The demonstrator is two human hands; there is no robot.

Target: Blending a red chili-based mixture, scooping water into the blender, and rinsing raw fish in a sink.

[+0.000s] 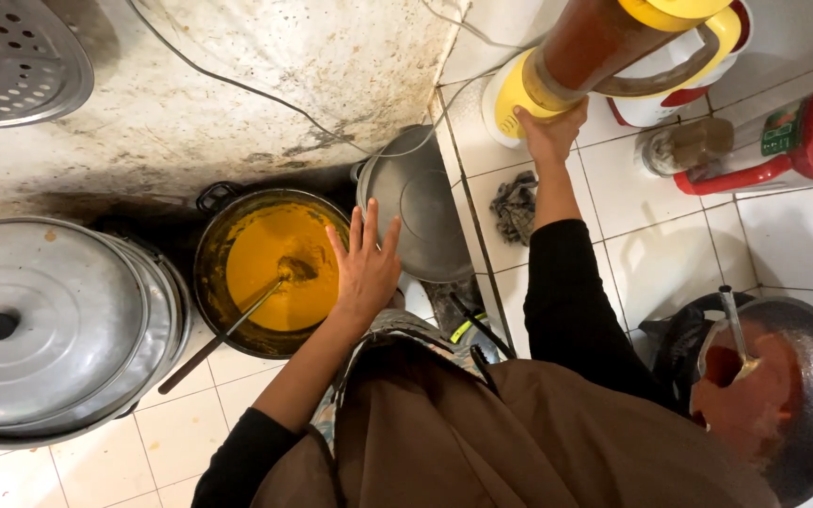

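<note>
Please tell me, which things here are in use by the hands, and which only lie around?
In use: right hand on the blender; left hand open over the pot of yellow sauce.
Lying about: rag, big lidded pot, pan of red sauce.

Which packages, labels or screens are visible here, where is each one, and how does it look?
Red container: on the white tiled counter at the far right, lying on its side, red handle, with a green rectangular label.
Jar: just left of the red container, on its side, clear, brownish content; no label can be made out.
No screens or signs are visible.
</note>
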